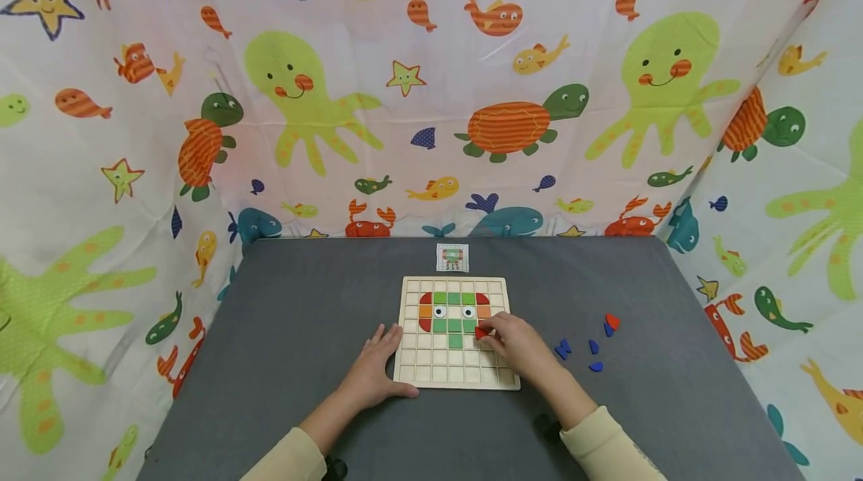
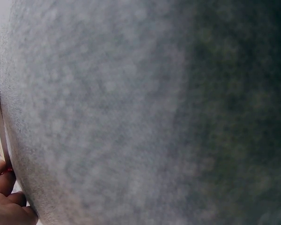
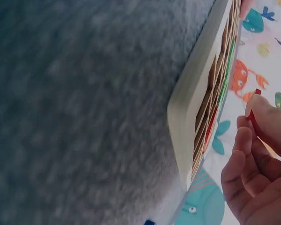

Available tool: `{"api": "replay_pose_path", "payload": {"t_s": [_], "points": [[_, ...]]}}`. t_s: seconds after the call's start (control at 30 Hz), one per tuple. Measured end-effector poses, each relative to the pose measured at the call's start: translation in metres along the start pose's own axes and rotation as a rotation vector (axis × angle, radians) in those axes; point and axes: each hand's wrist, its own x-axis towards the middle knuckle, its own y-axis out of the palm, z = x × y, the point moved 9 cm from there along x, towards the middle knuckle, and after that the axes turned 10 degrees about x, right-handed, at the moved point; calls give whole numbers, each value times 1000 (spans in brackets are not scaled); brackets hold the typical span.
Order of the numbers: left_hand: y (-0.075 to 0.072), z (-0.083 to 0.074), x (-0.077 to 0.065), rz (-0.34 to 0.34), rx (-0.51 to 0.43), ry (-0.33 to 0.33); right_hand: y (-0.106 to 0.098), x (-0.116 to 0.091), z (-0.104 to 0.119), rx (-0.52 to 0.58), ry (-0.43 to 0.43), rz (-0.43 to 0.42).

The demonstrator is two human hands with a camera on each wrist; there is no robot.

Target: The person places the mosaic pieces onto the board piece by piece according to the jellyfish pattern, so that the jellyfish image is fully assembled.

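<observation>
Two cream sleeves (image 1: 290, 458) come in at the bottom of my head feed; left hand (image 1: 371, 370) is at the left edge of the wooden grid board (image 1: 440, 358), fingers extended along the edge, thumb by the near corner, relaxed and not gripping; right hand (image 1: 518, 346) is over the board's right side, thumb and fingertips pinching a red piece (image 1: 480, 333), other fingers curled in on my right wrist feed; seen from the head, the red piece is at the lower right corner of the tile pattern; I can't tell if it touches the board; left wrist feed gives me mostly blurred grey cloth.

Tiles on the grid: one green tile (image 1: 455, 342) lowest, more green above it, two eye tiles (image 1: 440, 312) in the middle row with orange tiles (image 1: 483, 312) outside them, red corner tiles (image 1: 482, 298) at both top corners and lower left; right of the board I have loose blue pieces (image 1: 596, 366) on the grey cloth (image 1: 303, 316), plus a loose red piece (image 1: 612, 321) right beside one of them; past the board's far edge, a small printed card (image 1: 452, 258); behind it all, a sea-animal curtain (image 1: 404, 121).
</observation>
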Motion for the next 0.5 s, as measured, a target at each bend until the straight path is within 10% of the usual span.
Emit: {"api": "replay_pose_path", "payload": {"t_s": [0.5], "points": [[0,2,1,4,9,6,25,8,2,-71,107,86]]}}
